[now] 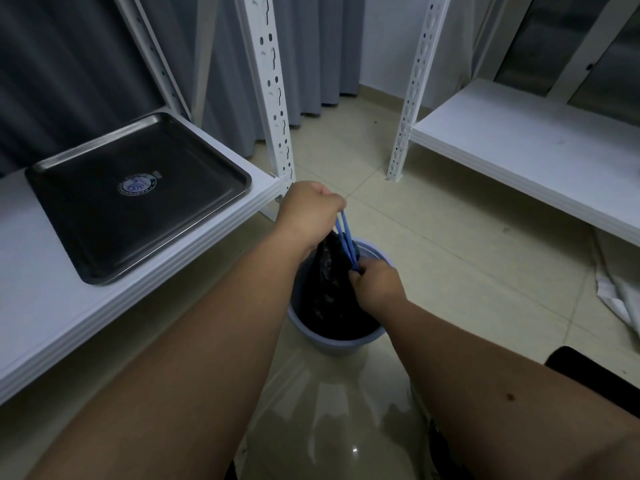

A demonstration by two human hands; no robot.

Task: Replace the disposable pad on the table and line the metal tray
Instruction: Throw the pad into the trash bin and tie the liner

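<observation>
Left hand grip: the left hand (308,209) is a tight fist around the blue strings (344,233) and holds them up high.
Right hand grip: the right hand (375,285) pinches the top of the black bag (329,289), low down where the strings come out.
Strings: two thin blue strings run tight from the left fist down to the right hand.
Bag: the bag sits inside the bucket (337,342). Its top is bunched up and stands above the bucket's rim.
Bucket: it is light blue and round. It stands on the floor (450,237), between the two shelves and right in front of the person.
Tray: the metal tray (138,192) lies flat on the left shelf (41,306), near the shelf's far corner. It is dark and shiny, with a round sticker (136,184) in the middle. Nothing else lies in it.
Pad: I cannot see a pad on the left shelf.
Right shelf: a white shelf (519,147) stands on the right, well apart from the bucket.
Posts: white metal posts (272,88) with holes hold up the shelves.
Back: grey curtains (228,64) hang behind the shelves.
Floor edge: something white and crumpled (614,292) lies on the floor at the right.
</observation>
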